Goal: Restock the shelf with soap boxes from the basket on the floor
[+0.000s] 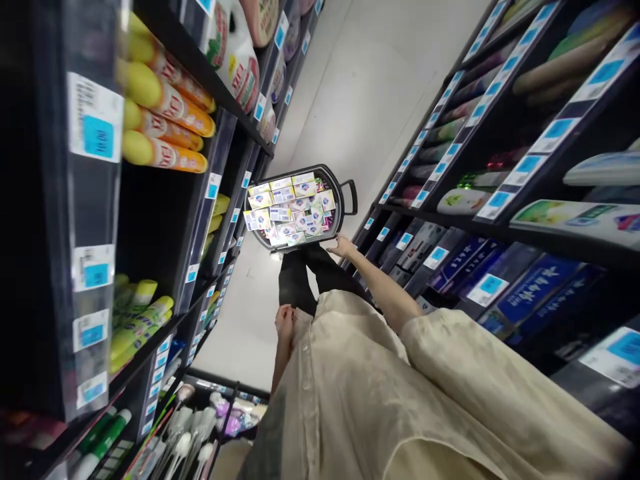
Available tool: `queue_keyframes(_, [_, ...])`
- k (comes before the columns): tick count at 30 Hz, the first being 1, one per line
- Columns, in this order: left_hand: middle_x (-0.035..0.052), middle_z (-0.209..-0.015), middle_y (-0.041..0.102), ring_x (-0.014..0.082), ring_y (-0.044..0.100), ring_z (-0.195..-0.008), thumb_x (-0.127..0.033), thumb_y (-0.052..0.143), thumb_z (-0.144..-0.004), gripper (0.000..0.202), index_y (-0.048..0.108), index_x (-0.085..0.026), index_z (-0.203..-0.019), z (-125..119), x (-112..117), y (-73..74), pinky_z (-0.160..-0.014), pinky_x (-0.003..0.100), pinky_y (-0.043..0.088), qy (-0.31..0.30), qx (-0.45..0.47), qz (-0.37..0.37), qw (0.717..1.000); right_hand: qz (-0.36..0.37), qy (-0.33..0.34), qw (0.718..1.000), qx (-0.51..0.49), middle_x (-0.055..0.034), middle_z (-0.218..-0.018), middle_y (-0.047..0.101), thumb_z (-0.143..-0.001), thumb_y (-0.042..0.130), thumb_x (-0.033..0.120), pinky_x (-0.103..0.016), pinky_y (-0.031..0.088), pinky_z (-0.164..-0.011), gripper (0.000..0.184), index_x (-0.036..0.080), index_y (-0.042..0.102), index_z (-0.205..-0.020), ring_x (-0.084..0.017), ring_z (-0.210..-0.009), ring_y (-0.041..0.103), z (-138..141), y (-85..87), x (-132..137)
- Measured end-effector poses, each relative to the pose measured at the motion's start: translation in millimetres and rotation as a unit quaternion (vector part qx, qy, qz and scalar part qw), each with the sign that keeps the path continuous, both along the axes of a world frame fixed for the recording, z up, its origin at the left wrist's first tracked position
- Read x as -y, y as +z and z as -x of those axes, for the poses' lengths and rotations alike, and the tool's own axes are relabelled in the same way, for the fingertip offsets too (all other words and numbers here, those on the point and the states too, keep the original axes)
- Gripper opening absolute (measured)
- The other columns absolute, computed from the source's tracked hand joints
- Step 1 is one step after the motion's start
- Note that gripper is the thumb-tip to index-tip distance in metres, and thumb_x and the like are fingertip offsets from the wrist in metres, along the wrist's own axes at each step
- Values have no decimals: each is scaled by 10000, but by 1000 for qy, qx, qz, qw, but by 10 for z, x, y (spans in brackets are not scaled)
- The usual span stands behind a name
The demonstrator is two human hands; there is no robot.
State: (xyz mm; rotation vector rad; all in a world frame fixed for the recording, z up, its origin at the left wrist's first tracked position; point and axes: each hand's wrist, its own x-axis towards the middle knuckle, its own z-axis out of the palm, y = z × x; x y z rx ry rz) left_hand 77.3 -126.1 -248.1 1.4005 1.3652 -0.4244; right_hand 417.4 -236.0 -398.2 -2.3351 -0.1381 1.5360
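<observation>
My right hand (343, 247) is beside the lower right corner of a black shopping basket (342, 212), its thumb held away from the other fingers. Whether it touches the rim is not clear from this height. The basket is filled with small boxed soaps (293, 208) in white, yellow and green packaging. Down at my left side, my left hand (285, 321) has its fingers curled in, close to the hem of my beige shirt (345, 373). I can make out nothing in it.
Shelves line both sides of the aisle floor (370, 73). On the left are orange bottles with yellow caps (167, 100) and yellow-green bottles (143, 327). Blue packs (525, 293) fill a right shelf. Brushes (187, 433) hang at the lower left. The basket's handle (353, 197) juts rightward.
</observation>
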Motion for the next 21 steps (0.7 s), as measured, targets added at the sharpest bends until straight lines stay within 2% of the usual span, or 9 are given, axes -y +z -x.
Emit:
queue_keyframes(2, [82, -948, 781, 232, 742, -925, -242, 539, -1033, 92, 610, -186, -1047, 29, 9, -94, -870, 336, 587, 16, -3, 20, 1000, -27, -19, 999, 5, -268, -1510, 651, -802, 914, 295, -521, 495, -1226, 786, 96, 558, -1474, -398, -1398, 650, -40, -216, -147])
queue_keyframes(4, [93, -972, 795, 241, 757, -972, -289, 585, -1013, 139, 638, -173, -1067, 13, 27, -211, -926, 348, 591, 31, 0, 43, 999, -53, -41, 998, 9, -241, -1513, 656, -805, 917, 305, -504, 511, -1215, 810, 105, 542, -1494, -377, -1362, 671, -78, -447, -310])
queue_keyframes(9, [95, -953, 797, 219, 753, -833, -481, 576, -971, 324, 646, -188, -1091, -92, 256, -579, -787, 342, 605, 77, -2, 72, 994, -86, -94, 992, 1, -226, -1493, 676, -807, 918, 352, -517, 565, -1152, 871, 119, 499, -1534, -338, -1207, 744, -91, -1039, -699])
queue_keyframes(13, [97, -945, 803, 228, 761, -831, -630, 597, -922, 461, 673, -206, -1085, -126, 586, -739, -766, 354, 600, 93, 5, 109, 990, -97, -124, 987, -8, -229, -1538, 641, -787, 934, 377, -531, 569, -1155, 949, 132, 446, -1563, -330, -1229, 736, -2, -1458, -943])
queue_keyframes(17, [76, -930, 802, 236, 769, -872, -657, 658, -910, 460, 698, -222, -1055, -96, 781, -763, -867, 389, 604, 97, 6, 142, 985, -114, -154, 981, 7, -205, -1480, 666, -731, 975, 381, -537, 545, -1197, 997, 144, 443, -1540, -350, -1332, 683, 111, -1731, -1108])
queue_keyframes(21, [84, -959, 793, 232, 755, -880, -670, 627, -940, 477, 698, -224, -1090, -23, 739, -797, -837, 374, 603, 119, -3, 149, 982, -125, -189, 973, 36, -173, -1406, 684, -702, 984, 375, -524, 532, -1215, 937, 156, 475, -1457, -338, -1309, 677, 200, -1838, -1220])
